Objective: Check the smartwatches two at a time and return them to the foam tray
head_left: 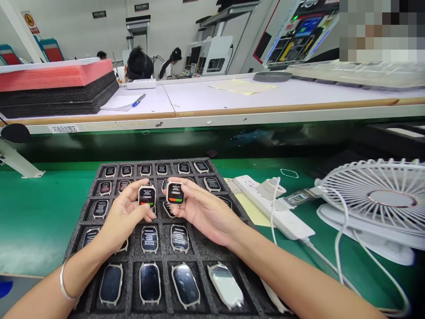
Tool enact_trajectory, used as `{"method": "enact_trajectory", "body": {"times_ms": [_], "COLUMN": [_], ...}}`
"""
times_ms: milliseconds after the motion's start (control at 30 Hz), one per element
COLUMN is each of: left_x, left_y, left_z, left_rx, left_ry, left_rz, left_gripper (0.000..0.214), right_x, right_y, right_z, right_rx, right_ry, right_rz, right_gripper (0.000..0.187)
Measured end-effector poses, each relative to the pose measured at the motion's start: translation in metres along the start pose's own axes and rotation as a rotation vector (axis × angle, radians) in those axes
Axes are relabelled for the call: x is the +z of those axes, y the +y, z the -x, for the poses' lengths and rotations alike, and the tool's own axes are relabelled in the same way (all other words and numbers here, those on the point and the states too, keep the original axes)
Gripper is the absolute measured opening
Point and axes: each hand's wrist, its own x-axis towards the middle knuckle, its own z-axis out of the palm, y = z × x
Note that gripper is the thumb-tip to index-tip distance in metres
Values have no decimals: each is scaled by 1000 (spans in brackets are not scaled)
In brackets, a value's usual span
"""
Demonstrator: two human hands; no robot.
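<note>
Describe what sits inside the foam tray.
The foam tray holds watches, many showing text. The left hand and right hand, each holding a watch, partly cover the middle rows; what lies directly beneath them can't be seen.

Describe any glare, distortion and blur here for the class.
Head view: a pale sheen lies on the green tabletop at left; head view: the fan looks stretched sideways, probably by the lens; head view: mosaic blocks hide the upper right corner; head view: the left hand and right hand look fairly sharp, but fine text on their watches is hard to read.
</note>
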Motion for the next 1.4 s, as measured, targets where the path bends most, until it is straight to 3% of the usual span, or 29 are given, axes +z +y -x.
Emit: {"method": "enact_trajectory", "body": {"times_ms": [267, 733, 1400], "left_x": [-2, -3, -4], "left_y": [-3, -2, -3], "left_z": [-1, 4, 3], "left_rx": [-8, -16, 11], "left_ry": [-2, -33, -56], "left_rz": [54, 113, 125], "left_gripper": [63, 46, 46], "right_x": [0, -1, 0], "right_y": [2, 5, 5], "right_z": [0, 1, 3], "right_rx": [25, -48, -104], "right_ry": [-22, -59, -96], "right_rz": [71, 169, 211], "right_gripper": [40, 42, 44]}}
